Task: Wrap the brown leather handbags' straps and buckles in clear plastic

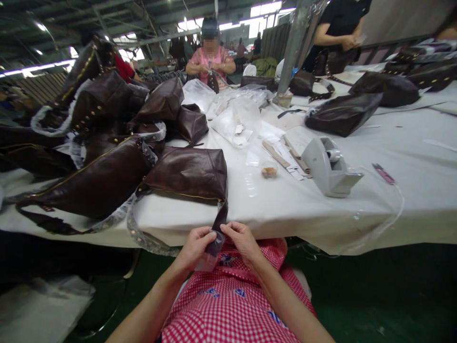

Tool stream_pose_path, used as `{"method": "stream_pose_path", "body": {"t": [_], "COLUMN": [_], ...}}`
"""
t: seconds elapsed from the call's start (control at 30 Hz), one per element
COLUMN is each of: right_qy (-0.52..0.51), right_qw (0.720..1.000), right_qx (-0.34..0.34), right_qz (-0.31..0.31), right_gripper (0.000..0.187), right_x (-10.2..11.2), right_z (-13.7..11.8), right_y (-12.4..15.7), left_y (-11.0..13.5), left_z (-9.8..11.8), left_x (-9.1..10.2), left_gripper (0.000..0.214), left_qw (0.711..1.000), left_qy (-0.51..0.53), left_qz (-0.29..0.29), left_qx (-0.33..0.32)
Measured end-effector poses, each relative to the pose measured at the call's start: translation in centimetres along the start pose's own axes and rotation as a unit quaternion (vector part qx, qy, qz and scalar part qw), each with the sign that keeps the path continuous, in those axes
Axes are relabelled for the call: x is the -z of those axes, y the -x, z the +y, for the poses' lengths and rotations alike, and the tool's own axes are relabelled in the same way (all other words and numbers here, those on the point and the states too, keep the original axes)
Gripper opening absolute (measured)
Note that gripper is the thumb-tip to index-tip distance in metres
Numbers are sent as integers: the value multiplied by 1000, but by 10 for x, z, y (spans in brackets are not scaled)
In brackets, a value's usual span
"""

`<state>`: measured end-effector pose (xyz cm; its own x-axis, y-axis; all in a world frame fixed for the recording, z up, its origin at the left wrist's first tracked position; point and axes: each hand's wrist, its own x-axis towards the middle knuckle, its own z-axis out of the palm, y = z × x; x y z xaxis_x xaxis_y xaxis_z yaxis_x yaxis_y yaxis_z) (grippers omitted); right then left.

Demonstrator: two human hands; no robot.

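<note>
A dark brown leather handbag (187, 172) lies on its side at the table's front edge, its gold zip facing me. From its right corner a dark strap (220, 216) hangs over the edge, with clear plastic film (207, 261) about its lower end. My left hand (197, 245) pinches the strap and film between thumb and fingers. Just to the right, my right hand (242, 240) pinches the same strap's edge. Another strap wrapped in clear plastic (137, 233) droops over the table edge to the left.
Several brown bags (96, 176) are heaped at the left. To the right stand a grey tape dispenser (330, 166), a small clear dish (269, 170), card strips (285, 155) and pink thread snips (383, 174). Plastic bags (237, 116) lie mid-table. Co-workers (211, 62) handle bags across the table.
</note>
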<state>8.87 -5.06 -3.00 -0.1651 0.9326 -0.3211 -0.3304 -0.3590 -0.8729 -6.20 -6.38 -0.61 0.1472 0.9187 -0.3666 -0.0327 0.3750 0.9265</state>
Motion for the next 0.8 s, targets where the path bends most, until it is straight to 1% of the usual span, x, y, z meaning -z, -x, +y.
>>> {"method": "stream_pose_path", "body": {"t": [0.1, 0.2, 0.27, 0.3, 0.4, 0.5, 0.63, 0.73, 0.8], "right_qy": [-55, -78, -77, -77, -78, -70, -37, -15, -16], "right_qw": [997, 993, 993, 993, 993, 995, 998, 999, 998], "right_qx": [-61, -90, -88, -86, -77, -68, -52, -45, -51], "right_qz": [10, 24, 29, 31, 37, 33, 18, 13, 19], "right_gripper": [46, 50, 50, 50, 50, 50, 49, 48, 48], "right_x": [-2, -3, -2, -2, -2, -3, -4, -4, -5], "right_z": [-6, -10, -10, -10, -7, -5, 1, 5, 4], "right_y": [-1, -4, -6, -7, -7, -6, -7, -5, -3], "left_y": [0, 2, 2, 2, -2, -6, -9, -15, -19], "left_z": [2, 2, 1, 0, -1, -1, -4, -8, -8], "left_x": [1, 3, 4, 5, 7, 8, 8, 5, 1], "left_gripper": [28, 33, 36, 37, 39, 40, 35, 31, 26], "left_qw": [999, 999, 998, 997, 987, 979, 971, 973, 978], "left_qy": [-23, -23, -46, -71, -155, -198, -221, -210, -184], "left_qz": [-25, -36, -34, -32, -27, -26, 19, 43, 52], "left_qx": [-5, 23, 29, 22, -19, -45, -86, -83, -86]}}
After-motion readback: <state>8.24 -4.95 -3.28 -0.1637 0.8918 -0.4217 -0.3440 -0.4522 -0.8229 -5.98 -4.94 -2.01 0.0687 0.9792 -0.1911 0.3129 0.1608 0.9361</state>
